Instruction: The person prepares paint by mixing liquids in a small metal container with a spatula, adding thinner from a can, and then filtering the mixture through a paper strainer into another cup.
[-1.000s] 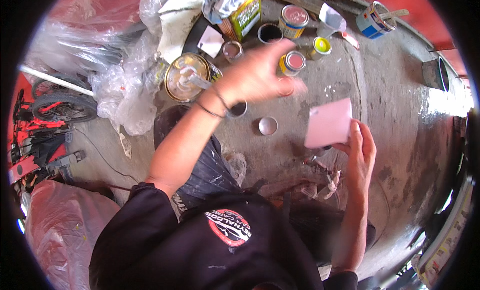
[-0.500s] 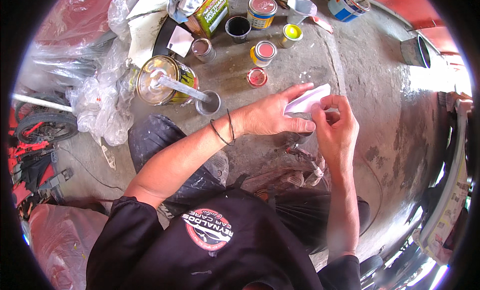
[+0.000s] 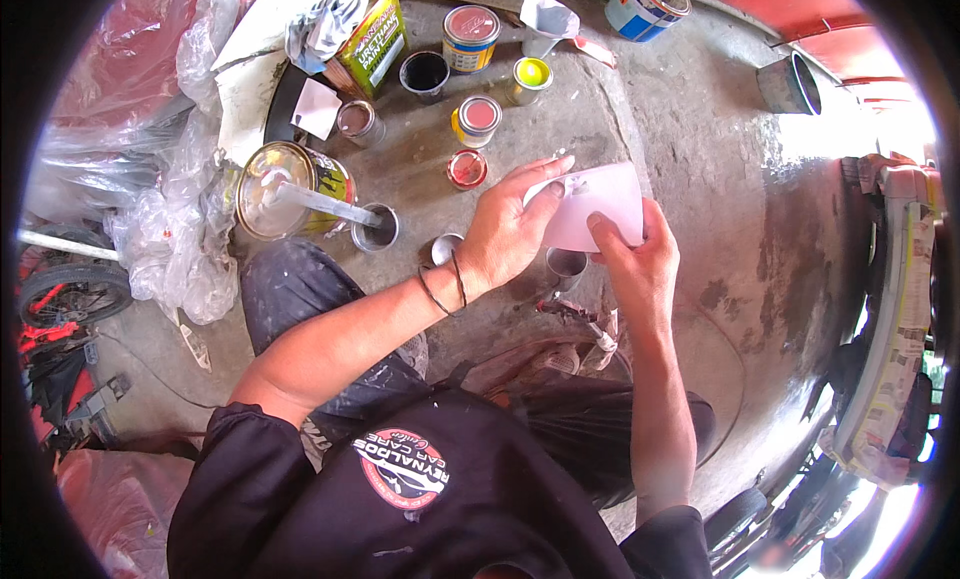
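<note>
A white sheet of paper (image 3: 610,201), tinted slightly pink, is held up between my two hands, broad face showing. My left hand (image 3: 508,224) pinches its left edge between thumb and fingers. My right hand (image 3: 642,264) grips the lower right part, thumb lying on the face and the other fingers behind. Whether the paper is a single layer or folded I cannot tell. Just below it on the floor stands a small grey cup (image 3: 567,266). A small round silvery container (image 3: 446,247) shows partly behind my left wrist.
A large tin (image 3: 270,189) has a flat stick across it, reaching to a grey cup (image 3: 377,229). Beyond stand a red-topped can (image 3: 478,119), a red lid (image 3: 467,169), a yellow-filled cup (image 3: 532,77) and a black cup (image 3: 425,74). Plastic sheeting (image 3: 165,209) lies left.
The paper has turned from a narrow, slanted shape to its broad face. My right hand has shifted its grip onto the lower right part. The view has moved, uncovering the cup beneath.
</note>
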